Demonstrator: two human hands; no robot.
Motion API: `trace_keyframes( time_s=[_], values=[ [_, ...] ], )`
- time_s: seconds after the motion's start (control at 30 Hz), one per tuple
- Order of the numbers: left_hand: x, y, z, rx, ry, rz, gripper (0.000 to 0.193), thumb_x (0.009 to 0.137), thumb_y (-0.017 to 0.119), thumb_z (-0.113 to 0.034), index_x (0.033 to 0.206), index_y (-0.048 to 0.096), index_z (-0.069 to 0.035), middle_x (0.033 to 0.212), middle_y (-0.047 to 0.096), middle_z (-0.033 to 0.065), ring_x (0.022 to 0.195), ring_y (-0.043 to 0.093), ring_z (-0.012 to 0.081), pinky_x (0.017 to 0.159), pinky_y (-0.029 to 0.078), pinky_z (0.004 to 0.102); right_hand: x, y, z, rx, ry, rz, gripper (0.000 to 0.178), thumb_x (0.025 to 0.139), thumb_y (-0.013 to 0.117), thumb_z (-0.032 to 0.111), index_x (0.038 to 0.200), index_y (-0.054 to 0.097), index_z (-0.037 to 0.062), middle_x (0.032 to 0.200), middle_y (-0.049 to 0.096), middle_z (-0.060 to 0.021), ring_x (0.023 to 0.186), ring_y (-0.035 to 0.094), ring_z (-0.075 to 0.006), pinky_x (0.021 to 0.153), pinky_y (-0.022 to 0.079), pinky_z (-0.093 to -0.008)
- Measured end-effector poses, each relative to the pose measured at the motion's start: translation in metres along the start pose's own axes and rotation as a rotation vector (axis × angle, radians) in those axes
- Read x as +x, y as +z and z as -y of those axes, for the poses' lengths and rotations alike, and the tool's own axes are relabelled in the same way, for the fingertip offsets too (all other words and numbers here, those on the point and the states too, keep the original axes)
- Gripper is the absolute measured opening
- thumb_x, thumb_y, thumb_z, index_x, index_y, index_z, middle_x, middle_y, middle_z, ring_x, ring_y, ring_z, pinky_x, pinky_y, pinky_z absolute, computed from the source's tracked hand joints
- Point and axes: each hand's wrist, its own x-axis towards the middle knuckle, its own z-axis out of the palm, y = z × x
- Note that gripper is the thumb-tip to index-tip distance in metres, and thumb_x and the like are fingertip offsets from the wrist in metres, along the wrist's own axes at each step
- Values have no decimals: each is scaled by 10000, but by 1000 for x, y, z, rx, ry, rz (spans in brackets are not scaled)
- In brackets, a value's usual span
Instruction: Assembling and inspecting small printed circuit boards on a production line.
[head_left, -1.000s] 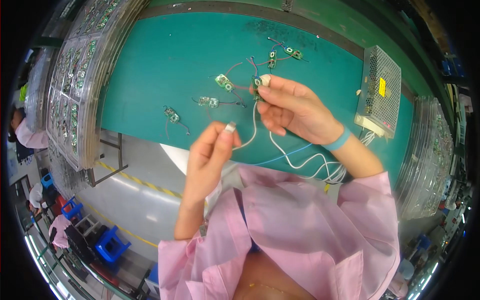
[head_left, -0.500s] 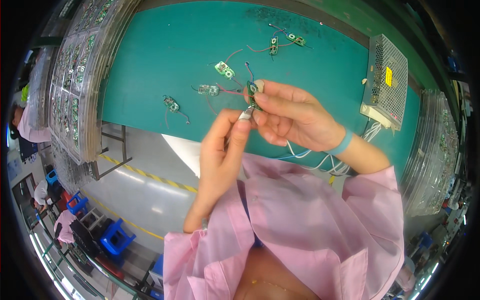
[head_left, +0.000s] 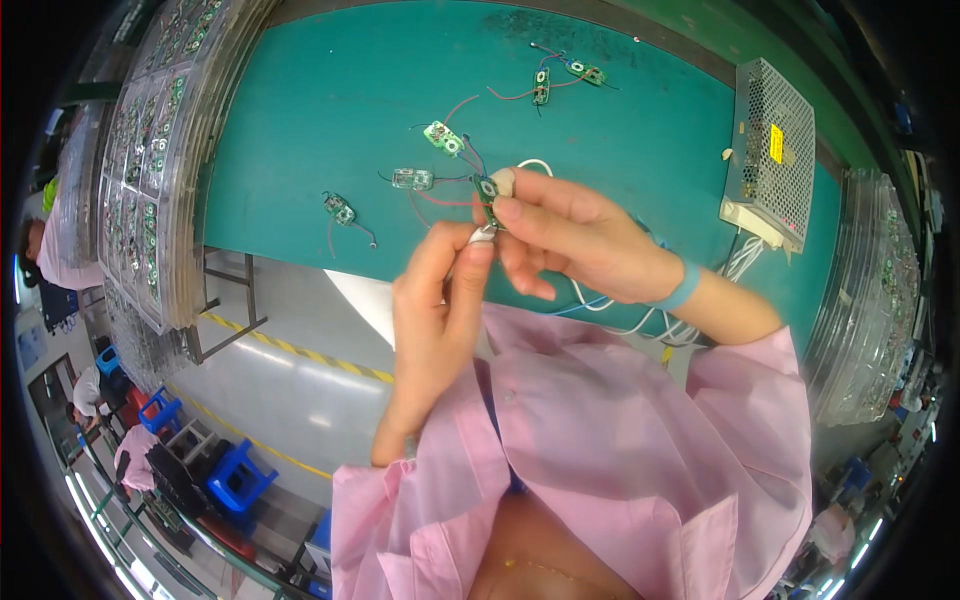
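Note:
My right hand (head_left: 590, 235) pinches a small green circuit board (head_left: 487, 188) upright between thumb and forefinger, above the bench. A white cover sits on one of its fingertips, and the other fingers curl loosely below. My left hand (head_left: 435, 290) is closed on a small white plug with a metal end (head_left: 482, 234), held against the board's lower end. Fingers hide whether the plug is inside it. Red and dark wires trail from the board. Just beyond my hands lie two more wired boards, a light green one (head_left: 442, 138) and a darker one (head_left: 412, 179).
Another board (head_left: 339, 208) lies left on the green bench mat (head_left: 290, 120); two more (head_left: 541, 87) are at the back. A perforated metal power supply (head_left: 770, 150) stands right, its white cables (head_left: 680, 335) running near my right forearm. Stacked clear trays (head_left: 160, 150) of boards stand left.
Both hands have moved slightly left and toward me, with the board and plug together. Less of the plug's metal end shows. An arc of white cable now appears beyond my right hand.

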Motion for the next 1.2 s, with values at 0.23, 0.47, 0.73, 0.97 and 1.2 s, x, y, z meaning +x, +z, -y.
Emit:
trace_keyframes(
  time_s=[0.23,0.47,0.73,0.97,1.2],
  values=[
    [3,1,-5,-110,-55,22,115,936,486,-103,917,548,-8,755,549,5,635,426,79,578,353,189,0,-1,-1,-45,-33,22,229,983,433,222,1097,501,35,736,556,-32,588,493,-105,497,389,-210],
    [3,-1,-1,-653,-191,90,192,947,499,-204,890,547,-27,715,524,7,605,417,65,556,328,161,1,-11,6,142,63,97,245,985,426,246,967,545,32,684,544,-39,554,479,-104,471,378,-208],
    [6,-9,9,-814,-268,324,262,956,479,-288,888,530,-41,704,510,-2,574,371,41,518,270,148,-2,-13,10,156,158,254,290,983,427,260,873,562,28,618,508,-36,458,417,-102,417,335,-212],
    [-2,-3,13,-1021,-223,388,255,958,471,-276,891,523,-35,695,499,-6,554,341,43,494,248,159,-15,5,14,27,13,220,283,987,407,222,899,561,2,572,465,-21,426,363,-93,398,302,-221],
    [-8,-8,-6,-1004,-242,402,228,957,476,-256,900,523,-40,683,493,-3,541,344,48,485,248,166,-23,16,12,226,43,237,282,992,381,199,971,566,-12,564,449,-13,428,341,-96,402,288,-230]
  ],
)
